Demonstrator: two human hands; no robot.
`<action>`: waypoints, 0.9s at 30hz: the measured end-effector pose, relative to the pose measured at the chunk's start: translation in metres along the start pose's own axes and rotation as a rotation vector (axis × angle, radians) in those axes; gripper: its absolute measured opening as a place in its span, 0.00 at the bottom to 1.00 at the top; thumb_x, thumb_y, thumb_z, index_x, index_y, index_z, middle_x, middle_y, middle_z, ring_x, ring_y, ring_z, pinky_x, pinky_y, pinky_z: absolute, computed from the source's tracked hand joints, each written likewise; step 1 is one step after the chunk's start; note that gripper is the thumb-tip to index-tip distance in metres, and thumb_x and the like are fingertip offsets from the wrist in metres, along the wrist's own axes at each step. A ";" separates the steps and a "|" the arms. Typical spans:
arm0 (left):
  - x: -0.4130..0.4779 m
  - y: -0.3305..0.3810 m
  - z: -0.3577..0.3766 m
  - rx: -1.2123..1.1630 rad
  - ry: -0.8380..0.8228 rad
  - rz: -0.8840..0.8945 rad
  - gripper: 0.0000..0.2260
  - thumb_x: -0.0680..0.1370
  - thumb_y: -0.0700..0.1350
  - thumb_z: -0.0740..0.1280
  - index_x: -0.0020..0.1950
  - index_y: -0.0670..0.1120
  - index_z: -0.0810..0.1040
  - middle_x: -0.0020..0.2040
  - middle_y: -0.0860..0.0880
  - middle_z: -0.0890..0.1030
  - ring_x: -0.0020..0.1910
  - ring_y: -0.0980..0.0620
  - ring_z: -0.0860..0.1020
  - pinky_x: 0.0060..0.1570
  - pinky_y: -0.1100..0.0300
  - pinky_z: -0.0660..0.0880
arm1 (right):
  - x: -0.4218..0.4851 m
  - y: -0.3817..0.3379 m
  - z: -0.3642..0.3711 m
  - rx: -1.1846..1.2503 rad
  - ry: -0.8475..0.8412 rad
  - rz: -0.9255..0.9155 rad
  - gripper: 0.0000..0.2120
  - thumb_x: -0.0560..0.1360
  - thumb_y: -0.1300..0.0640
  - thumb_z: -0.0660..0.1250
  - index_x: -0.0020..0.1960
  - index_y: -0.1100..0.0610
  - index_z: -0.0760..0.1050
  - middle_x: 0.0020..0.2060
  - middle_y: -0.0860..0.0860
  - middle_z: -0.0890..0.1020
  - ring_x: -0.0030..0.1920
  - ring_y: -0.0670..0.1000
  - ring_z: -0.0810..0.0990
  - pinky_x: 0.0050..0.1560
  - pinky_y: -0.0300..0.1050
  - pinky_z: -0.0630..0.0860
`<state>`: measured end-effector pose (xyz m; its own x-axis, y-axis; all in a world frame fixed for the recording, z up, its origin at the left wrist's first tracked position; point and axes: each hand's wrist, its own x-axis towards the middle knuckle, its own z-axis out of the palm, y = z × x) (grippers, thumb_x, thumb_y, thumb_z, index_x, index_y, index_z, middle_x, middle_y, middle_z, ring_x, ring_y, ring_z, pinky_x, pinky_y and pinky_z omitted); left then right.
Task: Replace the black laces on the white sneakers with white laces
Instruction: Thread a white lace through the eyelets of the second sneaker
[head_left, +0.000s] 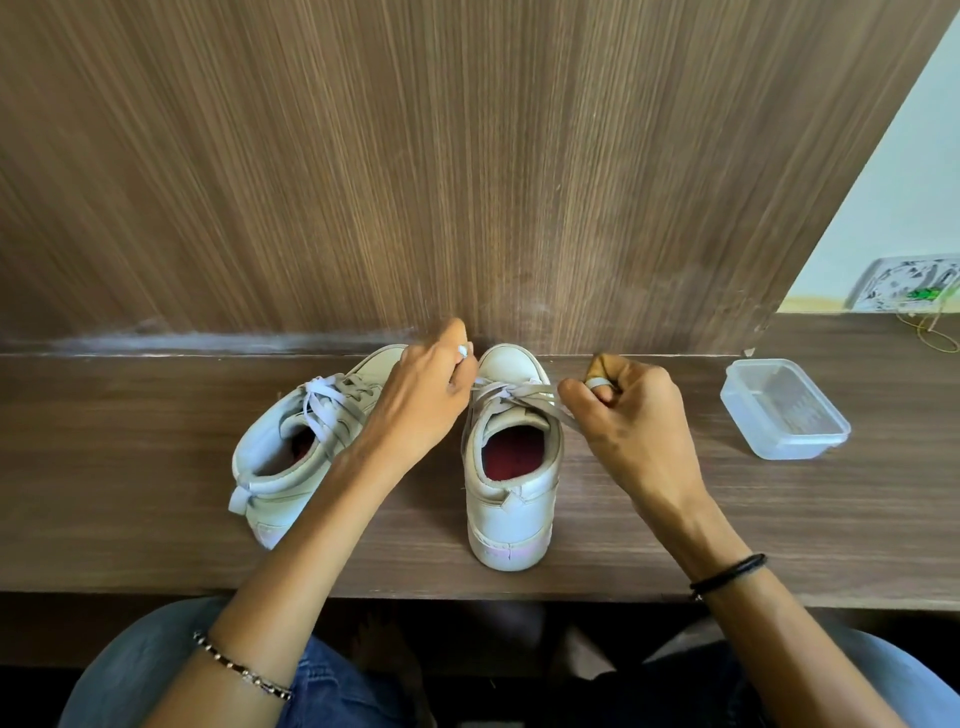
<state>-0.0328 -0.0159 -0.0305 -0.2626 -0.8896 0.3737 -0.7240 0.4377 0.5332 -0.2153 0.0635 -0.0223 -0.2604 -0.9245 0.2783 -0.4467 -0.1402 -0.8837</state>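
My left grip (426, 395) and right grip (634, 415) are both curled shut on the flat white lace (511, 391) of the right-hand white leather sneaker (511, 499), which stands heel toward me on the brown wood-grain table (130, 467). The left pinches one run of lace beside the toe. The right has a turn of it wrapped over a finger and pinched under the thumb.

This looks to me like the tying-off on this shoe. To do it well, I should pull both ends outward with even tension so the crossings sit flat over the tongue. The ends should come out equal, and the wrapped turn must not twist as it slides off my finger.

The left-hand white leather sneaker (280, 457) lies angled just beside it and also wears a pale lace, so I judge the task to be near its end.

My left grip covers the lower eyelets and part of both toes, so I cannot tell whether a knot has formed. The pale spot at my left fingertips may be a lace tip or a nail. No black laces are in view. The clear plastic tub (784, 410) to the right looks empty, though I can't be sure.
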 end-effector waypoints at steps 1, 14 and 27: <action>0.001 -0.002 0.000 0.036 -0.010 0.031 0.11 0.83 0.36 0.59 0.42 0.44 0.61 0.29 0.50 0.64 0.29 0.45 0.63 0.30 0.56 0.60 | 0.000 0.000 0.000 -0.022 0.000 -0.011 0.21 0.74 0.62 0.68 0.32 0.53 0.57 0.25 0.47 0.61 0.29 0.47 0.57 0.27 0.41 0.59; -0.010 -0.010 0.002 0.034 0.040 0.068 0.12 0.80 0.44 0.68 0.42 0.47 0.66 0.34 0.56 0.69 0.35 0.49 0.70 0.33 0.52 0.66 | 0.002 0.005 -0.009 0.099 -0.100 0.103 0.16 0.77 0.55 0.71 0.37 0.55 0.66 0.27 0.46 0.68 0.30 0.48 0.66 0.32 0.46 0.67; -0.033 -0.009 -0.038 -0.036 0.222 0.085 0.10 0.79 0.45 0.67 0.60 0.49 0.76 0.57 0.56 0.79 0.56 0.56 0.79 0.54 0.49 0.76 | -0.019 -0.004 -0.005 -0.055 -0.101 0.037 0.13 0.77 0.47 0.72 0.58 0.49 0.73 0.55 0.43 0.77 0.54 0.42 0.76 0.49 0.37 0.71</action>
<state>0.0069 0.0149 -0.0188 -0.1722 -0.8007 0.5738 -0.6807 0.5178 0.5182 -0.2127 0.0836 -0.0228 -0.1911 -0.9601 0.2039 -0.4853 -0.0881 -0.8699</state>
